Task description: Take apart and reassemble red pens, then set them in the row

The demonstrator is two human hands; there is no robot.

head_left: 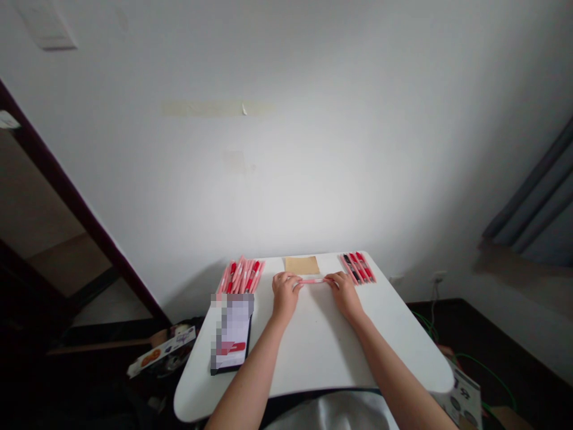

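Note:
A pink pen (313, 281) lies crosswise between my two hands, just in front of a tan paper piece (302, 265). My left hand (285, 289) has its fingers closed on the pen's left end. At the other end, my right hand (342, 290) pinches it between thumb and fingers. To the left is a pile of pink and red pens (242, 276). Beyond my right hand, several pens (359, 267), pink, red and one black, lie side by side in a row.
The white table (322, 358) stands against a pale wall. A phone or tablet (233, 334), partly blurred out, lies on its left side. Boxes and clutter (165, 349) are on the floor at left; green cables (486, 364) run along the floor at right.

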